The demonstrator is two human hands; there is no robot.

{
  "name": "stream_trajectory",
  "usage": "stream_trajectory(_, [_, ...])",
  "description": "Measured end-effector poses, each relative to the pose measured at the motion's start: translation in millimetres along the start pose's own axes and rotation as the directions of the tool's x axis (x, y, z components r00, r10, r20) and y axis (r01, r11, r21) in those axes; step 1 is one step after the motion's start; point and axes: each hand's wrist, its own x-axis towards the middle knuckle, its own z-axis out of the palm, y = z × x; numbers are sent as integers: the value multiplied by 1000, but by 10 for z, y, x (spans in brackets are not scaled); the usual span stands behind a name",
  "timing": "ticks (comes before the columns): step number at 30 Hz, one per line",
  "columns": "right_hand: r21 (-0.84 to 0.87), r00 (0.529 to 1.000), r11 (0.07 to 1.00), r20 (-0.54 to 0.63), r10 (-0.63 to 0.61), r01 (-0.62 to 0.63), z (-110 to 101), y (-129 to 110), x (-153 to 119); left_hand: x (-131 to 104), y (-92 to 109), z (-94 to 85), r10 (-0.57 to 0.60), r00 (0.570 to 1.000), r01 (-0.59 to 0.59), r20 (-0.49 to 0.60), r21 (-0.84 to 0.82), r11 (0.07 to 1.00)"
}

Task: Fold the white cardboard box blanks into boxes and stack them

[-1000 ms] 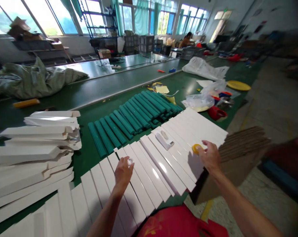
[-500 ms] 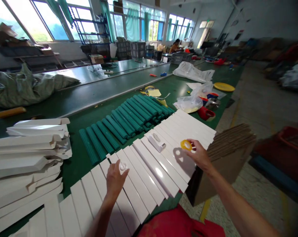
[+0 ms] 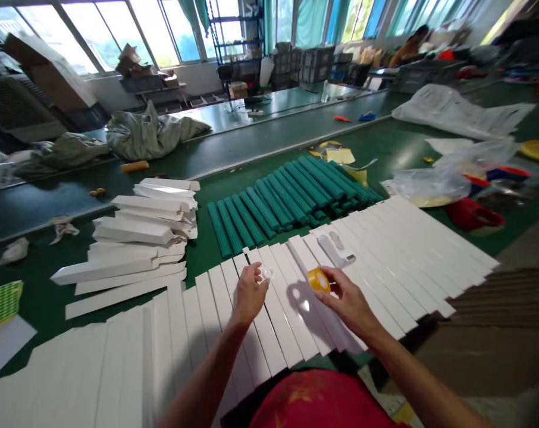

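My right hand [image 3: 347, 303] is closed on a yellow roll of tape [image 3: 317, 280], gripping its right side above the white boxes. My left hand [image 3: 250, 291] has its fingertips and thumb curled about a small clear round piece [image 3: 267, 273]; its exact kind is hard to make out. Under both hands, long narrow white boxes [image 3: 385, 267] lie side by side in a slanting row. On top of them, just beyond the tape roll, rests a small white plastic holder [image 3: 334, 249].
Green ribbed tubes [image 3: 269, 202] are piled behind the boxes. More white cartons [image 3: 140, 238] lie stacked at left. Clear plastic bags [image 3: 430, 184] and a red cup-like item [image 3: 472, 215] are at right. A person [image 3: 407, 47] sits far back.
My view has turned left, so the table has shifted rightward. My right hand has brought the yellow tape roll closer to my left hand, and the roll has tilted.
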Motion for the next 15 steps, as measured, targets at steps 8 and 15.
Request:
stream_trajectory(8, [391, 977, 899, 158, 146, -198, 348, -27, 92, -90, -6, -37, 70, 993, -65, 98, -54, 996])
stream_trajectory(15, [88, 956, 992, 288, 56, -85, 343, -318, 164, -200, 494, -134, 486, 844, -437, 227, -235, 868])
